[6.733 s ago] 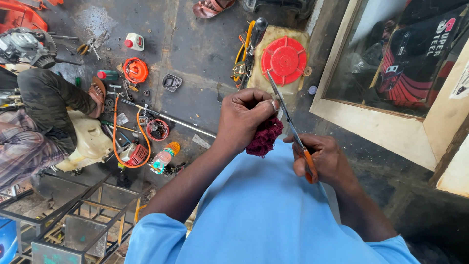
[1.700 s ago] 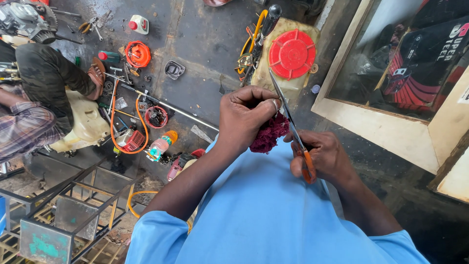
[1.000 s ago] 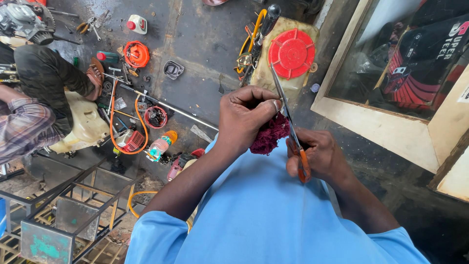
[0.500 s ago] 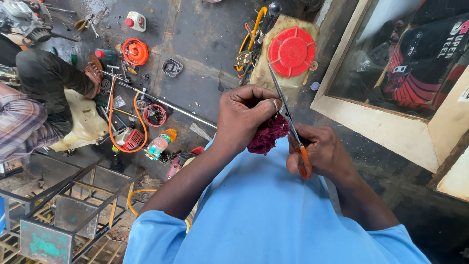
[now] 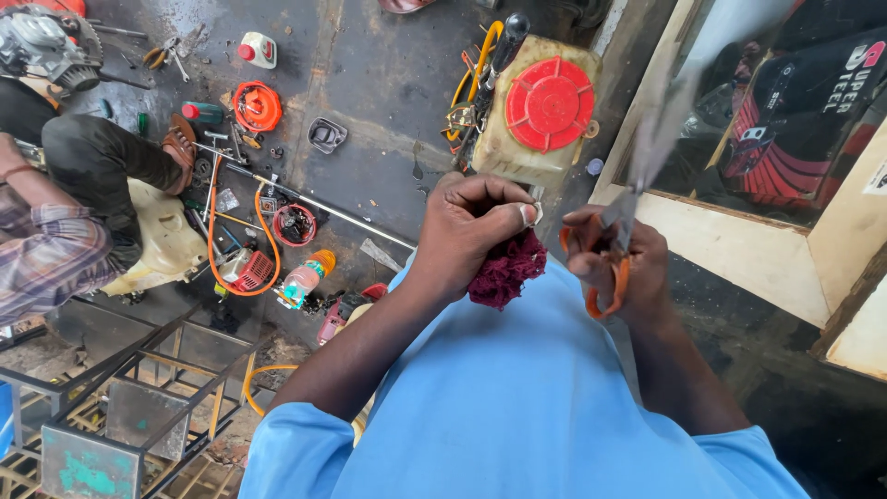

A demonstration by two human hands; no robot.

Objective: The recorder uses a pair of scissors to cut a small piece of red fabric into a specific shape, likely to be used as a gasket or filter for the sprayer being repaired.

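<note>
The left hand (image 5: 476, 231) pinches a maroon rag (image 5: 506, 271) tight between thumb and fingers, bunched so a bit sits exposed at the top of the grip. Just right of it, the right hand (image 5: 617, 268) clasps orange-handled scissors (image 5: 617, 242), blurred blades raised away over the red-capped tank (image 5: 536, 111).

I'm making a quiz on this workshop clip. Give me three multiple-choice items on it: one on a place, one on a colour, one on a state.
1. Where is the maroon cloth?
A. on the floor
B. in the left hand
C. on the metal frame

2. What colour are the handles of the scissors?
A. orange
B. blue
C. black

3. How does the right hand stand?
A. open and empty
B. flat on the floor
C. closed on the scissors

Key: 1 B, the fingers pinch it; 2 A, orange loops show; 3 C, the fingers pass through the handles.
</note>
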